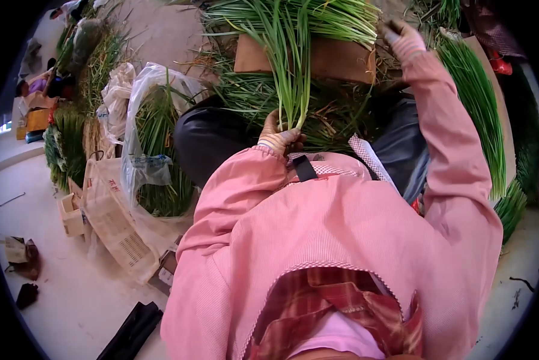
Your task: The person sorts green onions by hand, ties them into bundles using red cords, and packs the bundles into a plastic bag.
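My left hand point(282, 136), in a glove, is closed around the pale stem ends of a small bunch of garlic chives point(293, 84). The long green leaves fan upward from it, over a brown block point(335, 60) in front of my lap. On that block lies a larger pile of chives point(341, 21), its pale ends toward the right. Just past those ends is my right hand point(403, 41), also gloved. Motion smears its fingers, so their grip cannot be made out. Loose leaves point(245, 102) lie below the block between my knees.
To the left stand a clear plastic bag point(146, 114) of green leaves and a tilted cream crate point(116, 210). Long chives lie on a board at the right point(476, 108). Other people point(41, 84) sit at the far upper left. Something black point(131, 330) lies on the floor.
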{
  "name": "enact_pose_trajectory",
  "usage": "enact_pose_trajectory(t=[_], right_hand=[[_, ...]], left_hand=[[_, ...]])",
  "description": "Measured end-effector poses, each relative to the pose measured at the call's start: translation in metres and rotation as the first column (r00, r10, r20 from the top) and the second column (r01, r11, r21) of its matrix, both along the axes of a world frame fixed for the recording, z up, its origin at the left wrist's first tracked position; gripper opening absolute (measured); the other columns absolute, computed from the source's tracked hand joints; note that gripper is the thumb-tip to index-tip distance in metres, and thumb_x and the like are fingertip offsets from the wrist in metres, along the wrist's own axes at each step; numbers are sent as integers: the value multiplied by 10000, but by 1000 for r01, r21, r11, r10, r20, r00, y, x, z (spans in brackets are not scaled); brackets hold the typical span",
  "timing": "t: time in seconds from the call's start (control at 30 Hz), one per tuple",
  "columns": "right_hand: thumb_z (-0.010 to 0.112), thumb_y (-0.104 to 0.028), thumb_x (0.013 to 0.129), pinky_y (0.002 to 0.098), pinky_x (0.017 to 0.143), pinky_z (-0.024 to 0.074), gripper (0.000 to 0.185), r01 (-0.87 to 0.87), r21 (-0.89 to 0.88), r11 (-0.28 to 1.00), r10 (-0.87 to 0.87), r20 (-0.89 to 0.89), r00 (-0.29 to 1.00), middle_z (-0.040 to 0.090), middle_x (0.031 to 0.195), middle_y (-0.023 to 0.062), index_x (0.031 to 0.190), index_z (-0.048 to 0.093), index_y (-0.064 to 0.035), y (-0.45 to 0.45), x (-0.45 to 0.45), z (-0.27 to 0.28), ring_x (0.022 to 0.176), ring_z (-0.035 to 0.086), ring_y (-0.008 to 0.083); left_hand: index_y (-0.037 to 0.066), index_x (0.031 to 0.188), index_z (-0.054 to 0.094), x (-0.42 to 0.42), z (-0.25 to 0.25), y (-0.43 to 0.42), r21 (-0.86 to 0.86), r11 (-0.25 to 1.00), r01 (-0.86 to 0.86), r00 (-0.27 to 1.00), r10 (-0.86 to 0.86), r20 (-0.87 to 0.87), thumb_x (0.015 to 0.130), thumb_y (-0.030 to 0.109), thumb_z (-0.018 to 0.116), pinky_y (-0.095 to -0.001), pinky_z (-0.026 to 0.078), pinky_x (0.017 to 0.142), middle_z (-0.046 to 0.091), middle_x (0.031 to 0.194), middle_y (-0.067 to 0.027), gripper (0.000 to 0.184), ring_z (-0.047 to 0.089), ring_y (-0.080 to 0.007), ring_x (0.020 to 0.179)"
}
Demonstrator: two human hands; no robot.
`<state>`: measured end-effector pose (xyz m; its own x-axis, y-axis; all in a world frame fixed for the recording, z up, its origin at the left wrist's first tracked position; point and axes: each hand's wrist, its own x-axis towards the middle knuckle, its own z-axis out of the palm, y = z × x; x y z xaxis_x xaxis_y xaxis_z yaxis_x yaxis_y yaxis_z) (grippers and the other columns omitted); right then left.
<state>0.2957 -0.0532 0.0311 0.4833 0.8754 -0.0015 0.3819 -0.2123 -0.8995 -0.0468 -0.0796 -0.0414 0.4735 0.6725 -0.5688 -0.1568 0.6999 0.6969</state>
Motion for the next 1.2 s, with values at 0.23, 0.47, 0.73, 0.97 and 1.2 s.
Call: enact_pose_trajectory(t=[0.23,0.47,0.73,0.97,1.2], right_hand=[[526,-98,759,239,686,428,316,-532,-73,843,531,-42,846,578,842,52,1074,508,-80,-2,-121,-27,755,512,98],[647,-314,678,341,767,434,572,-532,-450,717,657,183,731,562,998,174,1142,431,-58,30,-129,-26,932,535,306],[636,-301,692,306,737,432,397,-555,-580,596,725,91,683,610,889,128,975,576,-28,55,-128,-35,808,573,222],[646,-243,721,218,469,367,248,60,30,998,-51,-252,966,553,691,-5,912,606,-91,78,-33,11,562,456,74],[605,-218,753,166,427,325,192,-293,-248,923,237,-234,943,534,683,-16,901,595,-96,8,-7,63,527,467,45]], left_hand=[[132,1161,395,21,13,8,-154,986,58,993,-74,-95,771,194,567,-252,416,489,554,923,-37,431,561,-174,743],[128,1120,433,18,7,0,-68,997,24,997,-28,-69,789,198,568,-174,363,426,574,883,-22,365,544,-105,662],[104,1082,461,13,-1,-4,100,993,62,992,-50,-118,799,207,548,-198,333,377,562,732,-10,314,408,-73,416],[109,1095,438,0,11,-10,29,987,159,980,-154,-127,816,223,520,-191,350,401,561,771,-31,313,434,-76,463],[132,1040,457,9,17,6,-95,984,153,973,-166,-158,785,353,538,-187,336,402,545,769,-23,347,447,-90,488]])
